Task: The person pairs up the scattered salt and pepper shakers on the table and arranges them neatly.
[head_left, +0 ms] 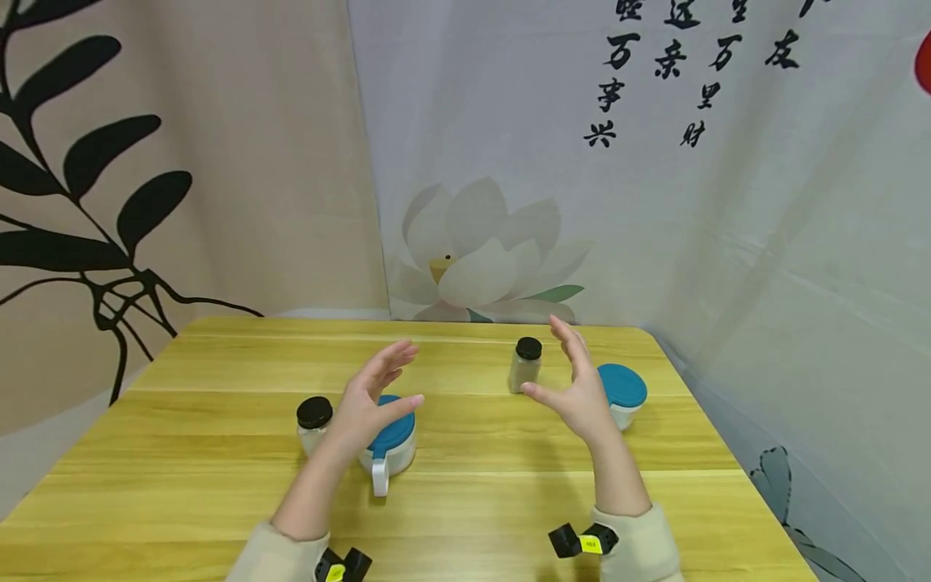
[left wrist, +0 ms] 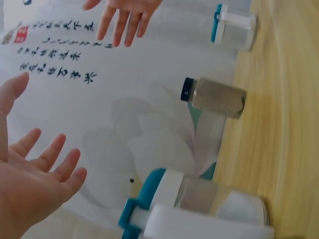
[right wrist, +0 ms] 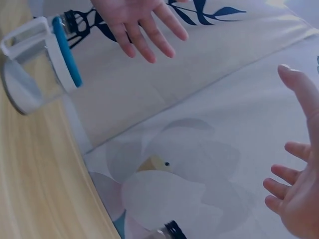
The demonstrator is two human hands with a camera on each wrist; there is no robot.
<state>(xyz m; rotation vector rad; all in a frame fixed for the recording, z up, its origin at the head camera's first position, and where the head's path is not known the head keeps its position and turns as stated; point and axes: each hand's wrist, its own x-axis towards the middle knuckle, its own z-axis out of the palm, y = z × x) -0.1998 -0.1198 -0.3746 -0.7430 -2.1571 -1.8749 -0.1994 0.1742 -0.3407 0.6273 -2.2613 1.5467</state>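
My left hand (head_left: pixel 364 408) is held in the air over a clear jar with a blue lid and white handle (head_left: pixel 398 461), fingers and thumb spread, holding nothing. Just left of that jar is a black-capped jar (head_left: pixel 314 414), partly hidden by the forearm. My right hand (head_left: pixel 579 396), likewise spread and without anything in it, hovers between a second black-capped jar (head_left: pixel 525 370) and another blue-lidded jar (head_left: pixel 622 386). In the left wrist view, the second black-capped jar (left wrist: pixel 217 97) stands upright on the table and holds pale brownish contents. White contents show inside the blue-lidded jar (right wrist: pixel 37 74) in the right wrist view.
All the jars stand on a yellow wood-grain table (head_left: pixel 473 517). Behind it hangs a cloth backdrop (head_left: pixel 480 121) with a printed lotus and black characters; dark leaves are printed on the left part. Small black devices (head_left: pixel 582 541) are strapped at both wrists.
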